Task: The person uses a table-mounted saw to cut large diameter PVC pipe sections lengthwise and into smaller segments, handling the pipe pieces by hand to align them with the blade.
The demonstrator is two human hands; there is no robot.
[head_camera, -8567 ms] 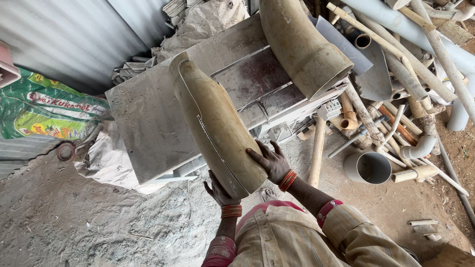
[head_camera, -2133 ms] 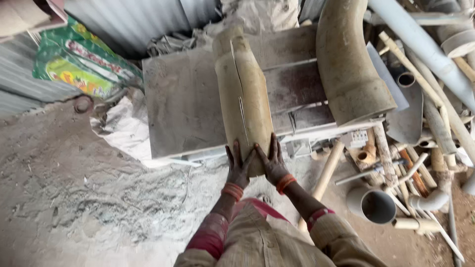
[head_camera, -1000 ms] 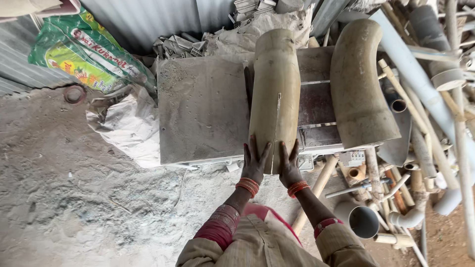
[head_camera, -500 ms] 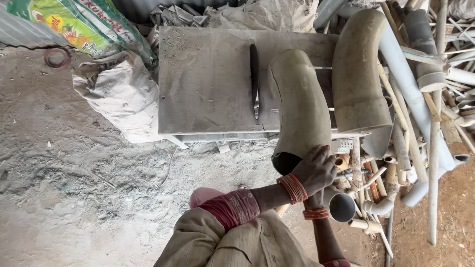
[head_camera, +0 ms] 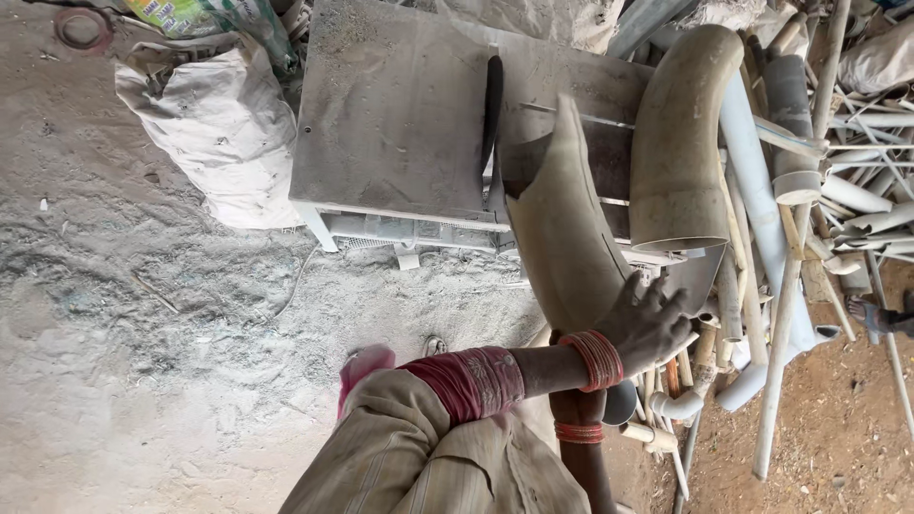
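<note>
A long curved half-shell of tan plastic pipe (head_camera: pixel 562 238) leans on the near edge of a dusty saw table (head_camera: pixel 390 124), hollow side up. My left hand (head_camera: pixel 649 322) reaches across my body and grips its near right rim. My right hand is hidden under my left forearm; only the wrist with red bangles (head_camera: pixel 579 430) shows, just below the shell. A dark saw blade (head_camera: pixel 492 100) stands in the table slot just left of the shell. A whole tan pipe bend (head_camera: pixel 681 143) lies on the table's right side.
A heap of white and grey pipes and fittings (head_camera: pixel 819 190) fills the right side. A white sack (head_camera: pixel 214 124) and a green printed bag (head_camera: pixel 205 14) lie left of the table. Grey dust covers the ground (head_camera: pixel 143 333). My foot (head_camera: pixel 367 366) is near the table.
The pipe piece has tipped so its hollow inside now shows. My left hand has slid to its near right rim. The view has shifted slightly.
</note>
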